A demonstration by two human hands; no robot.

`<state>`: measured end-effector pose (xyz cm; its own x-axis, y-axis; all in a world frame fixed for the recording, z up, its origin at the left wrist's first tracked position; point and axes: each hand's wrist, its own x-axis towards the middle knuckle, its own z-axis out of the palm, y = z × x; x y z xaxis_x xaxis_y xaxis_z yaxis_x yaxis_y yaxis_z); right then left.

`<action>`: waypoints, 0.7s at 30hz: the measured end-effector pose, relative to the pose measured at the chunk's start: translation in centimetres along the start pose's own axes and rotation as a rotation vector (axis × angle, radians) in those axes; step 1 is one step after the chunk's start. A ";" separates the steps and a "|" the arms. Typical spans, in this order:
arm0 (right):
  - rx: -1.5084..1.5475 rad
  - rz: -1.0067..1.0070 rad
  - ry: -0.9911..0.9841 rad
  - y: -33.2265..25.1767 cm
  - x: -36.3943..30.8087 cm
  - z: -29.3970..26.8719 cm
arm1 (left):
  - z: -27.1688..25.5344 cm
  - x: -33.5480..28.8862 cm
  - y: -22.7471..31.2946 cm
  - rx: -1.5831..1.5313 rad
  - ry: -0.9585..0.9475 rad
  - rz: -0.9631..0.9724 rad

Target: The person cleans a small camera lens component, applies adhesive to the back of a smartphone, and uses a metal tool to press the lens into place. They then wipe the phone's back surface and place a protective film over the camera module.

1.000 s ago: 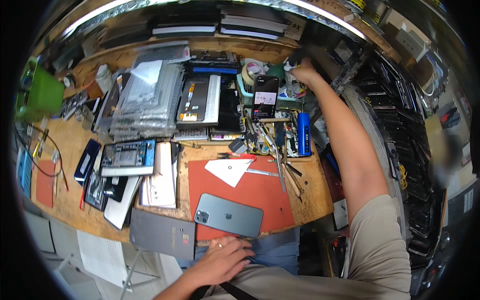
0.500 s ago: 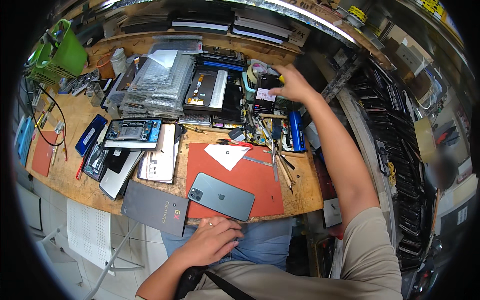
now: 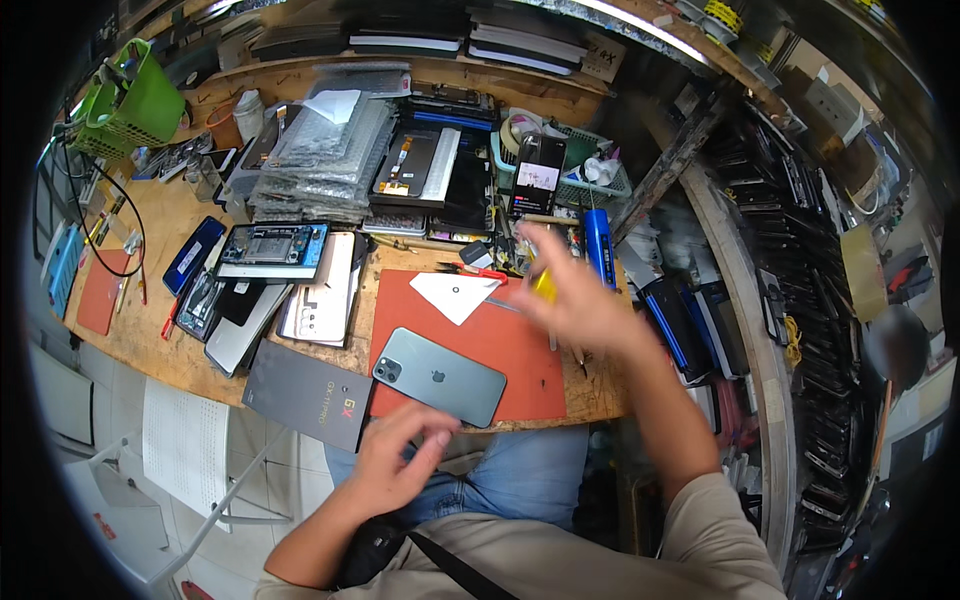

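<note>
The fingers [image 3: 546, 251] of the right hand [image 3: 592, 306] are bent, with a narrow gap between them, and in this gap there shows a small yellow object [image 3: 543, 286], which the hand has hold of. The hand is blurred, so the exact shape of this object cannot be told. The right hand is above the right part of a red-orange mat [image 3: 535, 390], near a white triangular piece [image 3: 455, 298] and a red-handled tool [image 3: 488, 273] which lie on it.

The left hand [image 3: 392, 468] is before the front edge of the wooden bench [image 3: 165, 320], over the person's lap. Its fingers are half open and loosely curved, the thumb stands apart, and nothing is in them. The fingertips come close to the lower edge of a dark green phone [image 3: 440, 378]; whether they touch it cannot be told. This phone lies on the mat with its back up, at the front side, and its cameras are toward the upper left.

To the left of the phone there is a black flat box [image 3: 310, 395], which reaches over the bench edge. Behind the box lie several phones, on top an opened one with a blue frame [image 3: 272, 250]. Farther back there is a stack of bubble-wrapped packets [image 3: 318, 175]. Beyond the right hand, a phone with a lit screen [image 3: 538, 178] stands leaning against a pale blue-green basket [image 3: 612, 190], and a blue cylindrical tool [image 3: 598, 245] stands near it.
</note>
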<state>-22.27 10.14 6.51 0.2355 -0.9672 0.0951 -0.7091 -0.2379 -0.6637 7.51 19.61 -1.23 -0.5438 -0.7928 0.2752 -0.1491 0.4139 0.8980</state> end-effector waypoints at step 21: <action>-0.740 0.183 0.302 10.4 12.6 -7.4 | 4.5 3.7 -3.9 -0.355 0.188 0.026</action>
<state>-31.57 -5.21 6.35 -0.0407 -0.9535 0.2986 -0.9988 0.0311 -0.0369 2.40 17.05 -5.27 -0.3783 -0.8656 0.3281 0.1754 0.2810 0.9435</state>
